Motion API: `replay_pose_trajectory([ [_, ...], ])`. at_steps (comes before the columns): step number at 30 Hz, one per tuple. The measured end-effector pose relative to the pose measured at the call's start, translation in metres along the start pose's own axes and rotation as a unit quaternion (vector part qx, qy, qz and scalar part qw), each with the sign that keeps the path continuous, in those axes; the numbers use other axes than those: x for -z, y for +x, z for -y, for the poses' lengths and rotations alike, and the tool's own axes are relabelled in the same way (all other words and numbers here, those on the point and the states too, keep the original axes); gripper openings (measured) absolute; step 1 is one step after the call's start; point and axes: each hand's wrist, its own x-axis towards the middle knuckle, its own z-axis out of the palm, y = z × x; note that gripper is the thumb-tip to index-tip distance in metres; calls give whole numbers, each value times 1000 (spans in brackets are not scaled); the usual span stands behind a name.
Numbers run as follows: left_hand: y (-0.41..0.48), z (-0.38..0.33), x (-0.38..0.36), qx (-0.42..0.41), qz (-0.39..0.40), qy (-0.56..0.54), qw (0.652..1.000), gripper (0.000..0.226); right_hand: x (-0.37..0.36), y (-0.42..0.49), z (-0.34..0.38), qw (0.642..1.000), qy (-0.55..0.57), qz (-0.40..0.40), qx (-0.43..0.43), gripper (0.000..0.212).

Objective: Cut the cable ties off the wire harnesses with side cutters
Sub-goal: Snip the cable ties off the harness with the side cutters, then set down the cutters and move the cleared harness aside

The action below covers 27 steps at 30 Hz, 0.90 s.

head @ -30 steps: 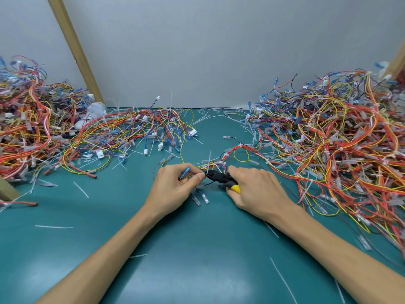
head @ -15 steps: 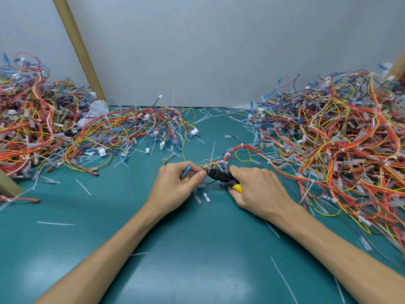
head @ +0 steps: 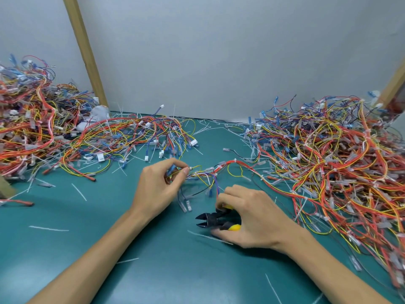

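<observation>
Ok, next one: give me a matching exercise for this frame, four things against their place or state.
Things:
1. side cutters
2. left hand
3. white tie offcut
4. left wooden post

Places or states:
A. against the grey wall
B. lying alone on the green mat
C. blades apart, held by the right hand
D. pinching a wire harness

Pairs: 1-C, 2-D, 3-B, 4-A
</observation>
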Motion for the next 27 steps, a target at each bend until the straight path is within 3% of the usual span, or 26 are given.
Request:
replay_pose_trajectory([
  [3,1,2,0,-7,-5,-8,1000,1,2,1,1,999,44,10,-11,46],
  [8,2,6,1,-18,-9,13,1000,5,0,1,-1,991,118,-36,-55,28],
  [11,1,8,0,-21,0,20,1000,6,-5,3,-4,990,104,-63,-76,20],
  [20,-3,9,-4,-14,24,19,999,8,-13,4,-8,989,97,-30,-106,22],
  [23,-3,10,-4,-9,28,24,999,9,-8,8,-11,988,72,-74,-119,22],
  [25,-3,9,-6,-10,30,25,999,9,1,16,-21,983,43,-112,-136,17],
  [27,-3,8,-7,-14,37,28,999,8,9,30,-33,986,1,-97,-139,5],
])
